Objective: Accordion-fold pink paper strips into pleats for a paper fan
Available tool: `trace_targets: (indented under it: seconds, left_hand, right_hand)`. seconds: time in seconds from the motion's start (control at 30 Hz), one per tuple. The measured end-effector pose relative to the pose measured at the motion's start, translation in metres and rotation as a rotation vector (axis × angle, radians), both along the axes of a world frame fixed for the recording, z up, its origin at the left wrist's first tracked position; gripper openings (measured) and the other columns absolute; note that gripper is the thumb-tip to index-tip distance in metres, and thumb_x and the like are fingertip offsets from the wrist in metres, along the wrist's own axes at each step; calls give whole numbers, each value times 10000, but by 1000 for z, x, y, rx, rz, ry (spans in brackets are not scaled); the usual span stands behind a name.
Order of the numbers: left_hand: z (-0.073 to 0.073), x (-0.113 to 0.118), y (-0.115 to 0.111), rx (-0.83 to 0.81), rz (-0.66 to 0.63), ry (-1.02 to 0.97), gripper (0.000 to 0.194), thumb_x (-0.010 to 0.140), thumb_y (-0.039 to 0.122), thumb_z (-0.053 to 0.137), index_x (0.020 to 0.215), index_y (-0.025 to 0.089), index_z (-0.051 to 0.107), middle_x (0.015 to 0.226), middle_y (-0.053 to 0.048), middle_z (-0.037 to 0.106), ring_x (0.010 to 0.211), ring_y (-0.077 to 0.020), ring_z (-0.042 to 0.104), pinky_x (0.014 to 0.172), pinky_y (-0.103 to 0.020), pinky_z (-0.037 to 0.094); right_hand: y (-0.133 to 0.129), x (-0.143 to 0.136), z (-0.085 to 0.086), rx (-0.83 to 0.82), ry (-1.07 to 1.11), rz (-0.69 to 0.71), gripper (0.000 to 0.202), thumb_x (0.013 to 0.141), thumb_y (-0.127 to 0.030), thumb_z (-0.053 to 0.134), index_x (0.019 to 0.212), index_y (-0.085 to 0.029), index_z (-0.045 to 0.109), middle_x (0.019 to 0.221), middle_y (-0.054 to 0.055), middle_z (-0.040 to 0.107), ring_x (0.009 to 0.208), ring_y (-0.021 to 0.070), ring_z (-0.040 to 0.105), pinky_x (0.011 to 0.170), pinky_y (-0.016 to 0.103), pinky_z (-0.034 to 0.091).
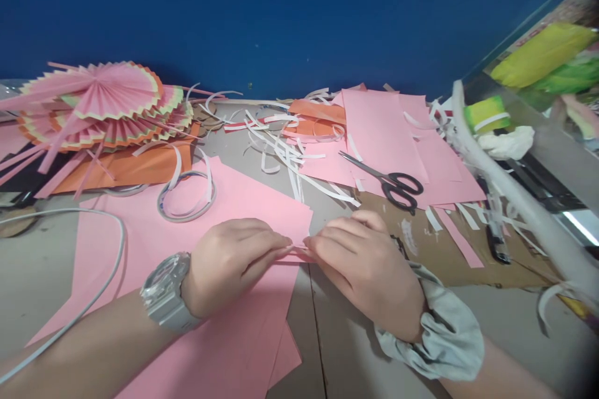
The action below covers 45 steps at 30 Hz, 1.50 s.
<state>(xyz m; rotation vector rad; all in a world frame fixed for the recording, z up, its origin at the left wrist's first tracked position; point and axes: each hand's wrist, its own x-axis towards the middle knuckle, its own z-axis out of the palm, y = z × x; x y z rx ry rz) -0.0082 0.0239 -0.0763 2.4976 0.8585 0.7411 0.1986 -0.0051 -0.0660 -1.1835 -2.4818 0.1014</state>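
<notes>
Between my two hands runs a narrow folded pink paper (301, 254), held level just above larger pink sheets (253, 193). My left hand (238, 259), with a grey watch at the wrist, pinches its left part, fingers pressed together. The fingertips of my right hand (360, 262) close on the right part; a pale green scrunchie circles that wrist. Most of the folded paper is hidden under my fingers. A roll of tape (163, 209) lies on the pink sheets beyond my left hand. Black-handled scissors (397, 190) rest on pink paper beyond my right hand.
Pink and orange pleated paper fans (96, 100) are stacked at the back left. White paper strips (281, 149) lie tangled at the back middle. A cutter (496, 224) lies on brown cardboard (449, 262) at the right. A white cable (122, 230) crosses the left side.
</notes>
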Motion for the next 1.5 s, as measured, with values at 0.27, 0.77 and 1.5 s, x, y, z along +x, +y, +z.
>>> trace_targets:
  seconds: [0.27,0.77,1.5]
  left_hand:
    - [0,4,1,24,-131,-26,119,863,164,496,919,138,598,726,-43,662,677,-136,570,610,-248,451]
    - [0,-3,11,44,109,107,140,850,284,517,886,197,620,749,-11,645,786,-175,540,789,-351,394]
    - [-1,-1,4,266,22,141,109,863,248,523,931,180,574,840,3,684,795,-113,628,888,-327,379]
  right_hand:
    - [1,1,-3,-63,13,104,198,904,-139,379,838,-172,563,745,7,621,771,156,518,753,343,296]
    - [10,10,1,9,-27,-80,199,888,-217,442,754,-173,583,673,12,592,720,160,528,755,337,335]
    - [5,1,1,39,76,-91,134,871,-240,500,778,-183,578,717,-14,654,734,142,552,788,330,308]
